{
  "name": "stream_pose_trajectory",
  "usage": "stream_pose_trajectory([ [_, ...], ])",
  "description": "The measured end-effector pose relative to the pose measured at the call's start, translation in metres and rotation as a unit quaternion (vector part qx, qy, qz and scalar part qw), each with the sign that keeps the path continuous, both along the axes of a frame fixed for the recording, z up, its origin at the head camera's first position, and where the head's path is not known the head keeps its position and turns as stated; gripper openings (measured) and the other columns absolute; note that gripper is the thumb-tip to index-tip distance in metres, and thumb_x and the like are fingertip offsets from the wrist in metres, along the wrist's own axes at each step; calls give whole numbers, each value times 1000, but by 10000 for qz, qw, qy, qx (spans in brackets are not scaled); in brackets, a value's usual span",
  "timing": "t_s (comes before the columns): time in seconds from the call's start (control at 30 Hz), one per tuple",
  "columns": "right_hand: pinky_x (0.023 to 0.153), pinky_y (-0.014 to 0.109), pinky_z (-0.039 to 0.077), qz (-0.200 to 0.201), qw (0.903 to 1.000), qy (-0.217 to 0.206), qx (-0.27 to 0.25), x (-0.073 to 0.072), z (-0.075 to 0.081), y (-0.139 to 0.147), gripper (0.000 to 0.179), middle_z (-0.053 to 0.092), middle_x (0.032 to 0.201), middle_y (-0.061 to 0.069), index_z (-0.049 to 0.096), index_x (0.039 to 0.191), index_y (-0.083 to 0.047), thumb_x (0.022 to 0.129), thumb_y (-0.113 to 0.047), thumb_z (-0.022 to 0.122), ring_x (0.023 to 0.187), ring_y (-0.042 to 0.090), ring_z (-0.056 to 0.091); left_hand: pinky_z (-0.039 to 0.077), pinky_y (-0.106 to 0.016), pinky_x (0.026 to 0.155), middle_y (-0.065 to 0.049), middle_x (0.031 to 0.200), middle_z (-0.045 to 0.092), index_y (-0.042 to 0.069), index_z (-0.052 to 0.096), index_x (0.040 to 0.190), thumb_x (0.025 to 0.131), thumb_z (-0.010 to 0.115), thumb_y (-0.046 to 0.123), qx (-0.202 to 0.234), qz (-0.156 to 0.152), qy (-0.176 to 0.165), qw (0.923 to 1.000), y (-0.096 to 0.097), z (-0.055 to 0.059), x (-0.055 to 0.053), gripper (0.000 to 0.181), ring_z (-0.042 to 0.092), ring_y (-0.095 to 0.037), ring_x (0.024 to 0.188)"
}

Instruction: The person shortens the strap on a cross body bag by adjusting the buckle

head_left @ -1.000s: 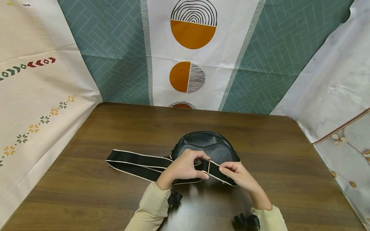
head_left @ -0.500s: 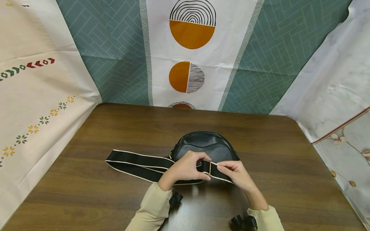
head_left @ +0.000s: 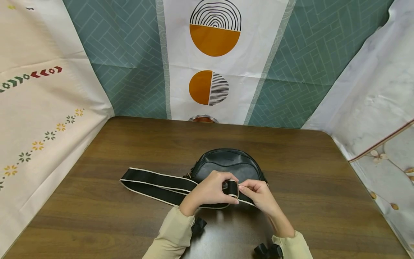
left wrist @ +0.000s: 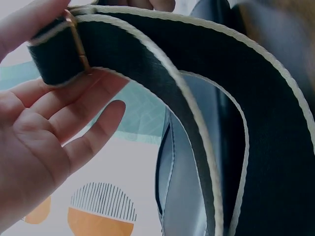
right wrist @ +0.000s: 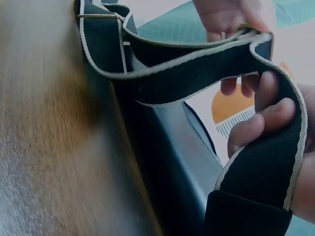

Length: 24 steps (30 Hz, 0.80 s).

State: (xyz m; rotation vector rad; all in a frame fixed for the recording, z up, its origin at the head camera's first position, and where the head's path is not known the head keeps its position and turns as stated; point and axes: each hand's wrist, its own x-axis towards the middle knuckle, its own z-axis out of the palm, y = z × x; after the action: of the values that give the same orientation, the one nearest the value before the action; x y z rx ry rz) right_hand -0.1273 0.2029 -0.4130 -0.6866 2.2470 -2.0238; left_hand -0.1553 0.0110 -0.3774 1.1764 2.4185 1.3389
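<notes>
A black bag (head_left: 231, 160) with a curved top lies on the table in the head view. Its black strap (head_left: 152, 179), edged in cream, stretches left in a long loop. My left hand (head_left: 210, 191) pinches a gold rectangular buckle (head_left: 238, 191) on the strap between thumb and finger. Strap webbing loops through that buckle, seen closely in the left wrist view (left wrist: 54, 59). Just right of it, my right hand (head_left: 260, 194) pinches the strap between thumb and fingers. In the right wrist view, a black end piece (right wrist: 246, 216) covers the strap near that hand.
The brown wooden table (head_left: 97, 216) lies under everything. Patterned cloths hang behind it and at both sides, including a white panel (head_left: 245, 82) with orange half circles. A second gold bar (right wrist: 101, 16) crosses the strap in the right wrist view.
My right hand has moved left along the strap, right up to the buckle. My left hand has shifted slightly right with the buckle. The bag stays in place.
</notes>
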Motion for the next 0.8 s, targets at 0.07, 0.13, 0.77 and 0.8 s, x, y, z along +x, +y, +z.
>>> stream_pose_trajectory([
  [0.07,50,18,42,23,9999,-41,132,1,0,-2,12,59,69,-8,55,77,15,85,9,50,59,3,52,45,-17,61,1,83,62,5,63,96,64,80,19,142,-82,-94,9998,0,-1,0,39,53,-2,68],
  [0.13,49,17,41,28,9998,-120,126,1,1,-3,13,58,67,-8,53,75,14,86,8,49,57,3,50,45,-17,63,2,83,62,6,63,96,64,80,18,200,-108,-112,9997,0,-1,0,37,54,-2,70],
  [0.77,55,16,45,-27,9937,-623,-932,7,1,-16,22,60,69,-6,58,76,-10,88,5,48,63,4,54,43,-18,73,-4,95,66,2,65,102,58,83,13,-255,80,247,9993,-4,0,0,48,57,-6,85],
  [0.8,54,16,44,-78,9940,-635,-887,7,1,-18,20,60,68,-6,57,76,-9,88,5,48,62,4,54,43,-18,72,-4,95,66,2,66,101,57,83,13,-252,110,254,9993,-4,0,0,48,57,-5,83],
])
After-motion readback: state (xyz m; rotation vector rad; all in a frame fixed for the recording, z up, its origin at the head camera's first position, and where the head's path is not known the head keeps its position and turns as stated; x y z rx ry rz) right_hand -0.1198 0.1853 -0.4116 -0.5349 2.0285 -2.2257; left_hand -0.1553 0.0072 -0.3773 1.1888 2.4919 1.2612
